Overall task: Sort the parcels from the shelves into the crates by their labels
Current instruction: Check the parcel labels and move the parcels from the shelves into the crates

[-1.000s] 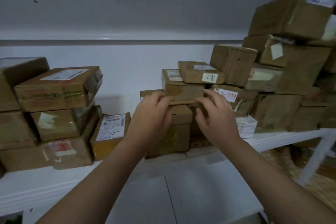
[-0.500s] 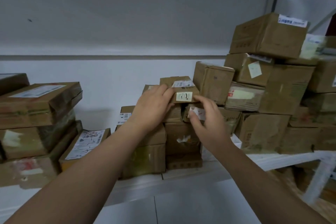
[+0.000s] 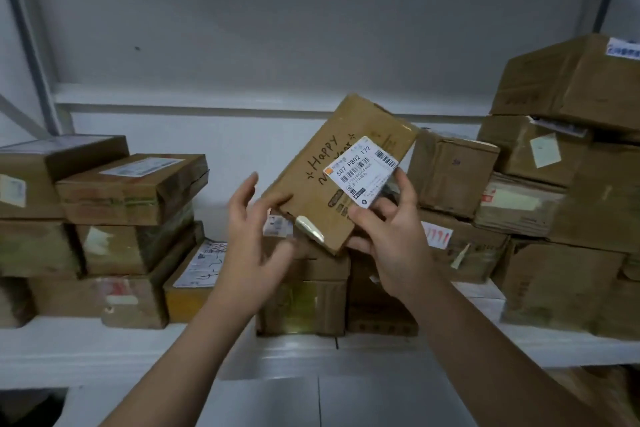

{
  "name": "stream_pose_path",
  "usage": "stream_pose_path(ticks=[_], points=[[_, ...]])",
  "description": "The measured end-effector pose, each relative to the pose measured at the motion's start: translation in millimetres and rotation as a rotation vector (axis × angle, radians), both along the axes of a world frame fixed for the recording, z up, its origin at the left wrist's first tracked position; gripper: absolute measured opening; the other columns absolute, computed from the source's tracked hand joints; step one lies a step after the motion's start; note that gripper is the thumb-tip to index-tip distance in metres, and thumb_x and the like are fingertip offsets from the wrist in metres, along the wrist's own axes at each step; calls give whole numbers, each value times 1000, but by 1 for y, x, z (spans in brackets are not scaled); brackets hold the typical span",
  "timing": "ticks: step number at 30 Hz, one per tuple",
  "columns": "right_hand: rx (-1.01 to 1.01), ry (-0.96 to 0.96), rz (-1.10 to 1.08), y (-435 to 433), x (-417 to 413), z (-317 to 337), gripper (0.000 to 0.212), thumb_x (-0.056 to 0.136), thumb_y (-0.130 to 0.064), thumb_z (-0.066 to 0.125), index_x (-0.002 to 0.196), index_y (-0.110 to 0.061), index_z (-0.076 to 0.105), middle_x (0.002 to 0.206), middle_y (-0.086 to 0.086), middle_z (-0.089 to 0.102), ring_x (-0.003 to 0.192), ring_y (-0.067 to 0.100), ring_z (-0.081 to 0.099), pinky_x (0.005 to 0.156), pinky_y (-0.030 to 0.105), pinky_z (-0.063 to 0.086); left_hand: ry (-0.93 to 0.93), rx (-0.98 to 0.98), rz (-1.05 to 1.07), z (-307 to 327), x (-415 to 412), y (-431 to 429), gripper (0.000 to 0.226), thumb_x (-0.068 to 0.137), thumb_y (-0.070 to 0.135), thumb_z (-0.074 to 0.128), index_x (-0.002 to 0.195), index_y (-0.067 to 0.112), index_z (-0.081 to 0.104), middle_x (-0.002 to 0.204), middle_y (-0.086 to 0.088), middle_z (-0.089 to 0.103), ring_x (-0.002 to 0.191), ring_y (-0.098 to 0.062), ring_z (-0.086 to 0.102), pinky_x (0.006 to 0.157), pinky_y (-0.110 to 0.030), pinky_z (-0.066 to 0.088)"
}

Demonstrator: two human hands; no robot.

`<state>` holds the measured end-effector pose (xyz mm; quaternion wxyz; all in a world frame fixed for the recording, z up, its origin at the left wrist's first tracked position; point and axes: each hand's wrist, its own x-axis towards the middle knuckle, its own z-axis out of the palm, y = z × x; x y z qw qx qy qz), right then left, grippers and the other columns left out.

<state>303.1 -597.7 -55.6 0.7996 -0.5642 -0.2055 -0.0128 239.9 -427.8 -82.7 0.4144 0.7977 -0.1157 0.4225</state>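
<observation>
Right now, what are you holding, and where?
The right hand grips the parcel at its lower edge, beside the label; the left hand holds nothing.

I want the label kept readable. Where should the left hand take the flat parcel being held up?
Its bare left long edge, coming from the left, thumb on the face: the flat parcel is thin and tilted, and the label sits rightward, where the right hand pinches.

The label (image 3: 362, 172) partly covers handwriting on the parcel (image 3: 308, 191).
</observation>
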Motion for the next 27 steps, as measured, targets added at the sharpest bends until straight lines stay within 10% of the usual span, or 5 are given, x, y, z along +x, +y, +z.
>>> stream_pose_path(ticks=[5,15,27], points=[[40,-86,117,33,-19,-13,104,82,1,68,145,-53,6,128,-1,61,109,18,65,75,43,59,116,-689,-244,9,-17,2,67,78,40,68,130,46,26,120,-1,58,92,-8,69,68,-20,55],[219,-183,-198,50,-22,6,60,93,-13,57,143,-34,31,126,12,58,107,18,66,83,40,57,0,-422,-112,37,-34,73,60,99,14,45,150,34,21,142,5,48,126,-16,50,102,-48,44],[270,-320,-306,100,-40,-4,29,93,-8,58,115,-26,52,102,-17,68,100,13,68,68,28,58,1,124,-53,33,-59,136,77,79,3,70,130,48,35,147,26,11,140,2,19,113,-28,32]])
